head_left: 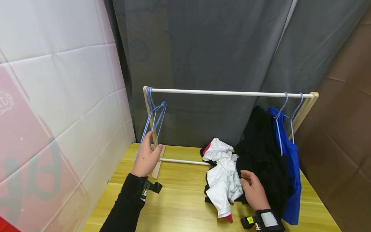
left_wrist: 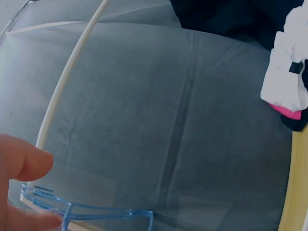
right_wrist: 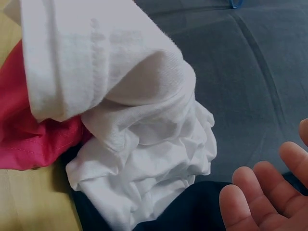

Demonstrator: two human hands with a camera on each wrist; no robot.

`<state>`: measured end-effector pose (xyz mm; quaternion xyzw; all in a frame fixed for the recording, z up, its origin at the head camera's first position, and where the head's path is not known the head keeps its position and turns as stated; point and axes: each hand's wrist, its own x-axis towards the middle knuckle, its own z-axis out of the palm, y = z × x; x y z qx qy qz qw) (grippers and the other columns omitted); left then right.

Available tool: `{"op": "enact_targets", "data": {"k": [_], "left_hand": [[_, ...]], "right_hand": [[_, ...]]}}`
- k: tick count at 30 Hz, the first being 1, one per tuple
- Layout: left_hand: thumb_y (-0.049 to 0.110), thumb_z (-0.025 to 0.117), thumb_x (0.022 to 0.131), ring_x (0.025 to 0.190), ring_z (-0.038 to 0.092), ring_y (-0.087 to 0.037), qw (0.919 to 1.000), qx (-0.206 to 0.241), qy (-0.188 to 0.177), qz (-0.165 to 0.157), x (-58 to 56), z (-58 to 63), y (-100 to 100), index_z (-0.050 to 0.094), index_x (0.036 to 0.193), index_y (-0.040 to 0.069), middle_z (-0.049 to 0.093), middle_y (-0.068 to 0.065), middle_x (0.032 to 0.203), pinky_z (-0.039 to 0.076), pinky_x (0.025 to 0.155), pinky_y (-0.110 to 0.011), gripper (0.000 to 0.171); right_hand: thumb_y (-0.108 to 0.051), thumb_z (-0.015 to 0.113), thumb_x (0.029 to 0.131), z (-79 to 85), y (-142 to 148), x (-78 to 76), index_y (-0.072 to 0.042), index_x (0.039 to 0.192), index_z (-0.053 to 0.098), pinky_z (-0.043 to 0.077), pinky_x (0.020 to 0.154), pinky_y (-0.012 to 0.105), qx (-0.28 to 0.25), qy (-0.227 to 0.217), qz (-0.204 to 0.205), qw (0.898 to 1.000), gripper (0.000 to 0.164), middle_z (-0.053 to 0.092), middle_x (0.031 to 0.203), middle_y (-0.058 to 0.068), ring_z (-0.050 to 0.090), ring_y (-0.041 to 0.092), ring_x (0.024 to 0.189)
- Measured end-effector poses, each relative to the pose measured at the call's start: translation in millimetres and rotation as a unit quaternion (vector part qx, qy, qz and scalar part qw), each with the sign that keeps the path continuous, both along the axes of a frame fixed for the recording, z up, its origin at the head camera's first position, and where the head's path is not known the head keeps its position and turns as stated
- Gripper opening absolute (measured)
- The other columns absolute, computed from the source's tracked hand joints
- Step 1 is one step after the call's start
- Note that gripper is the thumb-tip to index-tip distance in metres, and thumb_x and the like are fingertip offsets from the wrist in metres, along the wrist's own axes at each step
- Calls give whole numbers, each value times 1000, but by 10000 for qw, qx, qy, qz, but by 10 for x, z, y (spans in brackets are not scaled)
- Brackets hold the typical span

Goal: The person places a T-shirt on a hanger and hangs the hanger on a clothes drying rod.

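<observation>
My left hand (head_left: 147, 159) is up at several blue hangers (head_left: 156, 120) that hang at the left end of the rail. Its thumb and fingers are spread apart, with fingertips right at the hangers' lower part; the left wrist view shows the same gap beside the blue hangers (left_wrist: 96, 210). My right hand (head_left: 254, 190) is over the clothes, fingers loosely bent and nothing in them. Beside it lies a crumpled white garment (head_left: 221, 174), with red-pink cloth (right_wrist: 38, 125) showing under its edge in the right wrist view.
A white rail (head_left: 214, 92) on wooden end posts spans the table. Toward its right end, a black garment (head_left: 261, 154) and a blue garment (head_left: 292, 180) hang on two hangers. A lower white bar (head_left: 185, 161) runs near the yellow wooden table (head_left: 174, 199). Grey curtains stand behind.
</observation>
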<state>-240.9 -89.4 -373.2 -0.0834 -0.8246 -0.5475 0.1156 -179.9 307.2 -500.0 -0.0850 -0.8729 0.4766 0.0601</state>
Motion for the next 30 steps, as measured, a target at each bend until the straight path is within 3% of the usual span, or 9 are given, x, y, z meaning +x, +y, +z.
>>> {"op": "enact_targets", "data": {"k": [5,8,12,14,17,23,26,30], "left_hand": [[27,53,104,147,27,-38,9984,318,-465,-91,-56,-34,-1,6,162,10,20,-24,163,29,115,-52,76],[26,50,106,137,43,-39,9976,221,-650,-69,-80,-78,6,9,161,9,21,-24,162,37,109,-54,71],[23,45,108,105,62,-34,9964,351,-762,-95,-96,-124,29,15,160,9,31,-22,157,52,86,-46,62],[22,44,109,92,63,-30,9966,387,-730,-56,-100,-141,44,19,159,8,44,-22,149,53,75,-40,58],[22,42,110,89,64,-25,9978,300,-585,65,-98,-163,61,27,156,7,55,-21,137,49,72,-35,51],[21,41,110,93,66,-27,9991,300,-225,200,-119,-217,80,42,144,3,57,-18,128,45,82,-39,38],[24,38,112,91,64,-27,9991,363,-114,183,-114,-214,78,45,142,5,61,-18,111,44,78,-39,37],[26,34,113,88,63,-30,9982,603,77,-5,-92,-209,67,47,141,7,61,-16,118,46,69,-34,37]], "right_hand": [[-20,43,109,-39,-22,4,-5,146,43,41,103,56,-80,-104,-52,9999,40,47,143,21,48,36,125],[-19,43,109,-49,-45,15,-5,146,43,42,102,56,-127,-143,-46,9998,40,48,143,20,48,35,123],[-19,43,109,-60,-62,30,-4,145,43,45,100,55,-145,-147,-83,9998,39,49,142,20,50,34,121],[-19,43,109,-70,-64,32,-4,145,44,46,99,54,-140,-134,-102,9998,39,49,142,21,51,33,120],[-19,44,108,-96,-61,26,-4,144,44,48,97,52,-134,-105,-101,9998,39,51,141,20,52,33,119],[-19,47,107,-134,-59,22,-4,143,47,51,91,44,-97,-35,-52,9999,38,54,137,20,55,32,117],[-18,47,107,-130,-61,26,-3,142,47,51,90,43,-103,-12,-22,9999,38,54,136,21,55,33,117],[-18,46,108,-129,-64,25,-3,143,46,51,91,45,-149,-40,-7,9999,38,53,137,22,54,33,118]]}}
